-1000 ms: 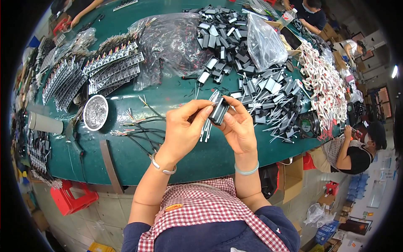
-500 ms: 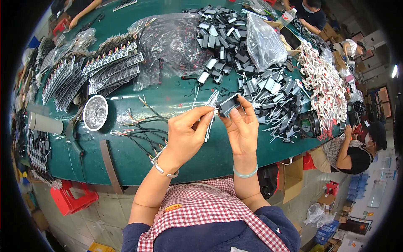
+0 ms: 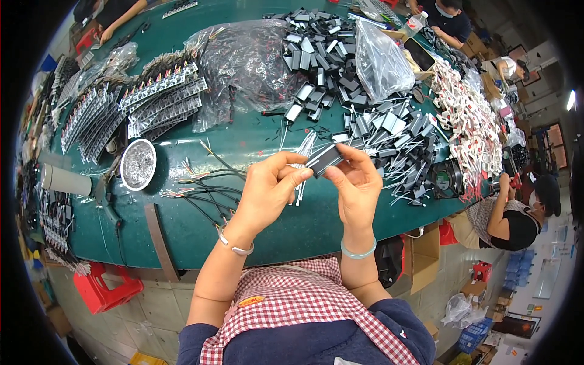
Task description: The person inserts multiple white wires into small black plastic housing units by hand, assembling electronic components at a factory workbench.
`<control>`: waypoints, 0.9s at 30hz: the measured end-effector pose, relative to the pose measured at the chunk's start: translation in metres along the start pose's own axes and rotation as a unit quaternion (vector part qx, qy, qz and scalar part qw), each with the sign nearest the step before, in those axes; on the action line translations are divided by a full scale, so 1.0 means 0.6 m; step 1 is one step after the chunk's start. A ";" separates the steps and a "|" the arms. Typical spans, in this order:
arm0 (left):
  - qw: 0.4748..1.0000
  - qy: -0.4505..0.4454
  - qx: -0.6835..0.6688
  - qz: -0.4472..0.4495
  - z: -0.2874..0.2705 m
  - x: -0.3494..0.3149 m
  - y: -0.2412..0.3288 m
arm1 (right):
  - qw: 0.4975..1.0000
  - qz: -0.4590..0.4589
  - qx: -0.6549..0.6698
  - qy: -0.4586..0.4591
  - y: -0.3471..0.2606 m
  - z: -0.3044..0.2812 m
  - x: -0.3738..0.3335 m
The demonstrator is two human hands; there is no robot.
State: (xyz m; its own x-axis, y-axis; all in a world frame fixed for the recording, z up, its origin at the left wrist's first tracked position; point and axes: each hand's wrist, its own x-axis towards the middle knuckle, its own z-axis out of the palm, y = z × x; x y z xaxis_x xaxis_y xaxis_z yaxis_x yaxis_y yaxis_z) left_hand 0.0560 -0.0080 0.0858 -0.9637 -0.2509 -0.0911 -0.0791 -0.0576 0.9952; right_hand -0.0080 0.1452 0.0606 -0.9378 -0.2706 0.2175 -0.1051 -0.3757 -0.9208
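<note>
Between my two hands, above the near middle of the table, is a small dark rectangular plastic casing [image 3: 324,162], tilted with a broad flat face up. My left hand [image 3: 267,185] pinches its left end between thumb and fingertips. At the right end my right hand [image 3: 358,182] grips it with thumb and fingers. Whether a small part is also in the left fingertips cannot be made out. Just behind the hands lies a bunch of thin white strips [image 3: 306,145]. Black cables [image 3: 210,190] with stripped, coloured wire ends rest left of my left hand.
Loose dark casings [image 3: 389,129] heap up behind and right of my hands, near a clear plastic bag [image 3: 380,61]. White parts with red wires [image 3: 465,121] cover the right side. Left stand a white bowl [image 3: 139,164], circuit board stacks [image 3: 167,97] and a soldering-iron-like tool [image 3: 109,207]. Co-workers sit around the table.
The casing has been turned, so its broad dark face now shows. My right hand has shifted slightly right and its fingers have moved on the casing; my left hand still pinches the left end.
</note>
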 end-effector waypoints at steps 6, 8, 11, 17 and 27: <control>0.998 -0.017 0.015 -0.061 0.006 0.005 0.001 | 0.996 -0.038 -0.063 0.049 0.004 0.013 -0.001; 0.997 -0.012 0.015 -0.068 0.011 0.003 0.000 | 0.960 -0.121 -0.254 0.001 0.018 0.003 -0.002; 0.997 -0.026 0.031 -0.062 0.017 0.005 -0.016 | 0.987 -0.043 -0.154 -0.025 0.030 -0.008 0.000; 0.987 -0.046 0.153 0.007 0.013 0.027 -0.061 | 0.978 -0.056 -0.157 0.123 -0.017 -0.053 0.028; 0.886 0.023 0.463 0.028 0.043 0.091 -0.166 | 0.727 -0.350 -0.578 0.118 -0.029 -0.219 0.139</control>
State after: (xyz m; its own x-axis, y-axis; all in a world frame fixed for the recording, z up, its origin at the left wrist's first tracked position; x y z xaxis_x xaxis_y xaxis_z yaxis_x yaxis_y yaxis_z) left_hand 0.0043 0.0091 -0.0172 -0.9632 -0.2680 -0.0213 -0.2268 0.7675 0.5996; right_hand -0.1281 0.2457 0.0519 -0.5361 -0.1612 0.8286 -0.6647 0.6857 -0.2966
